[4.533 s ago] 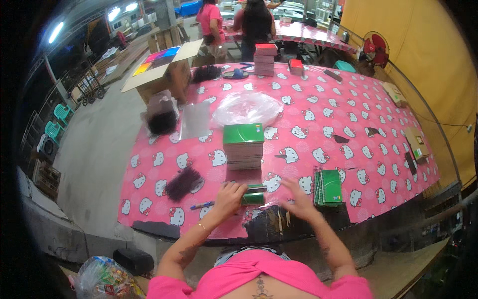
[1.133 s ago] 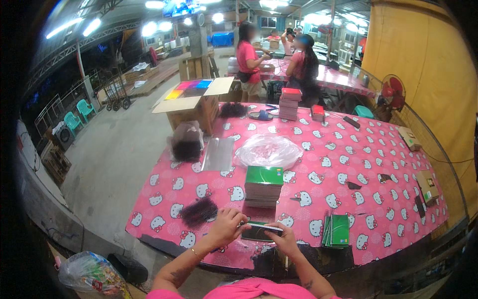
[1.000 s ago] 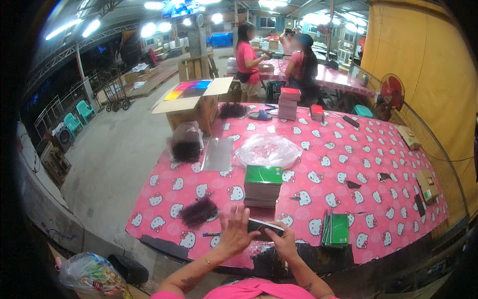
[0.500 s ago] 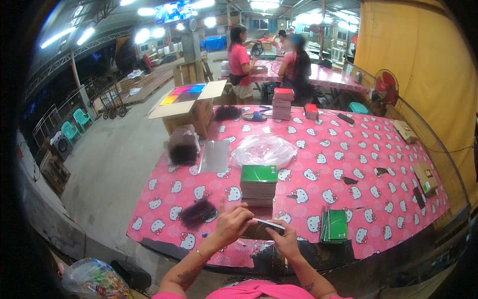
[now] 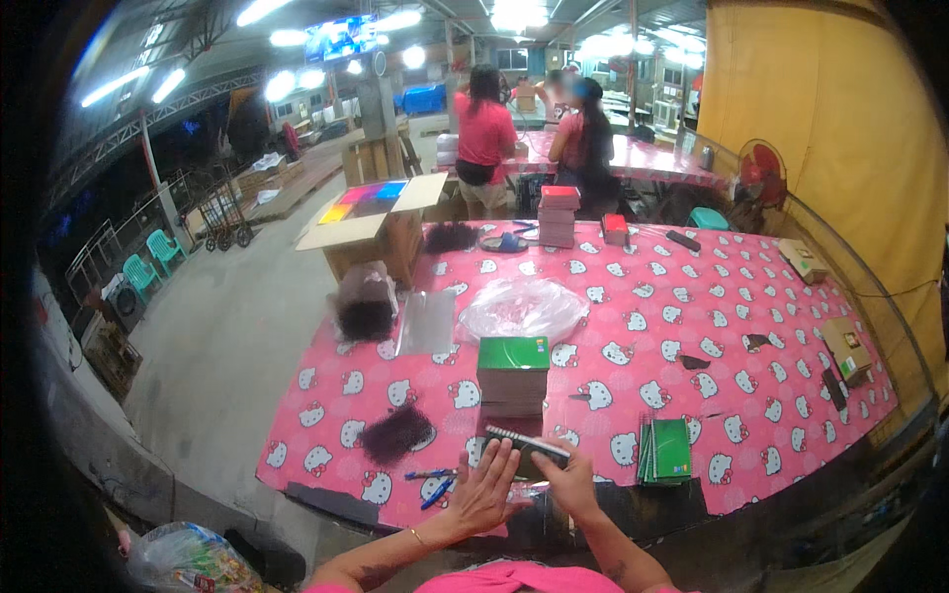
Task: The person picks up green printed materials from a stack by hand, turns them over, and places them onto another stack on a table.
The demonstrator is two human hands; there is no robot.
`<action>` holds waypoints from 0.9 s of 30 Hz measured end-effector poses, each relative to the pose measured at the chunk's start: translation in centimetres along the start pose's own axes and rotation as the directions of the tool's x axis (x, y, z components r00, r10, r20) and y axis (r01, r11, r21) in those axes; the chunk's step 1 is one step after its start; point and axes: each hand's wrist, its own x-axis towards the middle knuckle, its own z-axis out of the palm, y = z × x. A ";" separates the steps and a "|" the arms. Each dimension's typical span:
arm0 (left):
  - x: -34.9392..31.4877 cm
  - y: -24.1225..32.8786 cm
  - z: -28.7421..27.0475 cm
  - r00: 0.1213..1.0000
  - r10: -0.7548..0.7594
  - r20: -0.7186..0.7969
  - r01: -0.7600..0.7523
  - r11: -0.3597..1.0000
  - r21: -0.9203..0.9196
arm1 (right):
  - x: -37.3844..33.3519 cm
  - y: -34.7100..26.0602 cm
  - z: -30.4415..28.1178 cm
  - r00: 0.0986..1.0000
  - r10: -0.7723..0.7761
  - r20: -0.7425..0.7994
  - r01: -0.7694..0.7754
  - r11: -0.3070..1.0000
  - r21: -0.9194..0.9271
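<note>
A dark spiral notebook (image 5: pixel 547 452) is tilted above the near edge of the table, its binding edge facing away from me. My right hand (image 5: pixel 567 481) grips its right end, thumb on top. Flat against its left part lies my left hand (image 5: pixel 484 486), fingers stretched out. Blue-handled pliers (image 5: pixel 438 490) rest just left of that hand. Directly beyond the notebook stands a tall stack of green-covered notebooks (image 5: pixel 513 354). To the right, several green spiral notebooks (image 5: pixel 671 449) lie in a small pile. A heap of black binding coils (image 5: pixel 397 433) sits at the left.
The pink patterned table (image 5: pixel 633 381) also carries a clear plastic bag (image 5: pixel 524 308), a bag of black coils (image 5: pixel 366 311), red-topped stacks (image 5: pixel 559 222) and small cartons (image 5: pixel 845 348). An open cardboard box (image 5: pixel 376 242) stands at the far left. Other people (image 5: pixel 484 133) are beyond.
My left hand has gone from pinching near the notebook's binding to lying flat on it, lower down. The notebook's cover now faces up more. The pliers have come into sight.
</note>
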 end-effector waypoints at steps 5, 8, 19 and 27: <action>5.4 -1.5 -2.5 0.993 -0.117 -0.026 0.119 0.989 0.091 | -0.2 0.4 1.1 0.997 0.043 0.071 -0.052 0.989 0.135; 0.4 1.4 0.1 0.997 0.031 -0.070 -0.042 0.985 -0.166 | 0.6 -0.4 0.7 0.999 -0.007 0.040 0.003 0.995 0.097; 4.7 -1.6 -1.6 0.958 -0.091 -0.270 0.065 0.992 -0.106 | -0.3 -1.3 1.8 0.987 0.060 0.151 -0.072 0.994 0.076; 5.0 -0.1 -0.3 0.951 0.017 -0.310 -0.060 0.990 -0.130 | 0.6 0.4 1.0 0.985 -0.135 0.106 0.136 0.991 0.002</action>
